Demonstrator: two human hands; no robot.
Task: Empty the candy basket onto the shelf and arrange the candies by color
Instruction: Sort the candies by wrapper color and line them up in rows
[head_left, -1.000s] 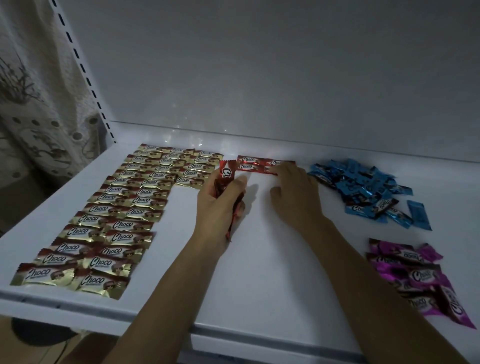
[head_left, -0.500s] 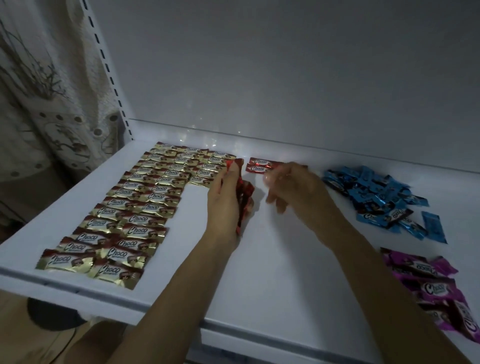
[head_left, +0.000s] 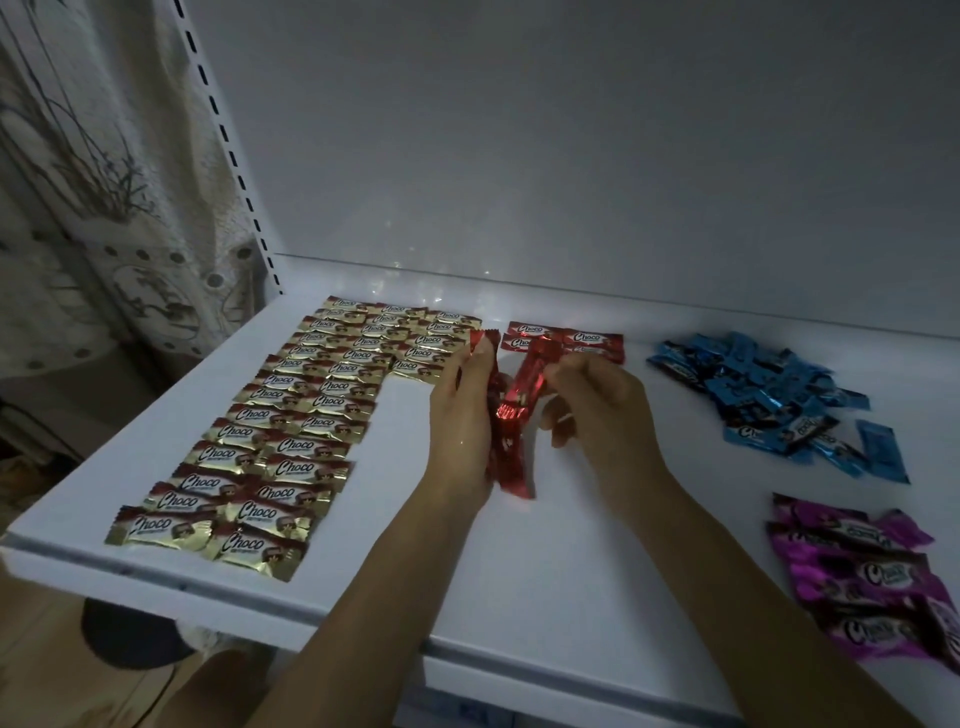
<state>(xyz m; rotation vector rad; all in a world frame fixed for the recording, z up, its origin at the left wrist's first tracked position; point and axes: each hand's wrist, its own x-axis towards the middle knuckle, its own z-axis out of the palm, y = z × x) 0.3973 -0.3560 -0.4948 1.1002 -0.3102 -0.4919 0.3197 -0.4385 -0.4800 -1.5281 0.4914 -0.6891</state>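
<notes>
Left hand (head_left: 462, 410) stands on edge at the middle of the white shelf (head_left: 571, 561), forearm reaching in from the near side, fingers wrapped round a bundle of red candies (head_left: 508, 457) held upright. Right hand (head_left: 597, 400), just beside it with fingers curled, pinches a single red candy (head_left: 531, 374), tilted against the bundle. Flat red candies (head_left: 592, 339) lie just beyond. Gold candies (head_left: 291, 415) fill neat rows on the left; a blue pile (head_left: 753, 384) sits far right, a purple pile (head_left: 872, 582) near right. A patterned curtain (head_left: 104, 208) hangs at the far left
</notes>
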